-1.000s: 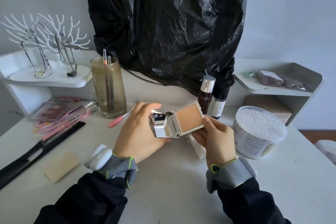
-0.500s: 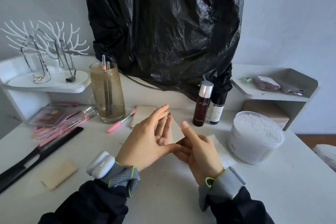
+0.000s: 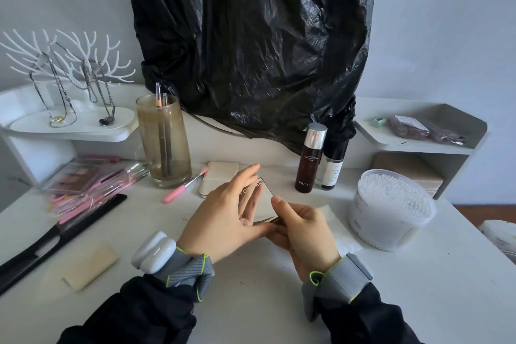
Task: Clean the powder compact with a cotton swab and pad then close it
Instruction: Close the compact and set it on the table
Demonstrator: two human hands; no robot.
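The square silver powder compact is closed, its lid with the word POWDER facing up, low over the middle of the white table. My left hand lies over its left side with fingers spread on the lid. My right hand grips its near right corner, thumb on top. A white cotton pad lies on the table under and right of my right hand. A round clear tub of cotton swabs stands at the right.
A beige puff case and a pink brush lie behind the hands. Two bottles stand at the back. A glass tumbler, palettes, black combs and a beige sponge are at the left.
One second ago the compact was held open, showing the beige powder and mirror. It has since been shut and lowered toward the table, with both hands still on it.
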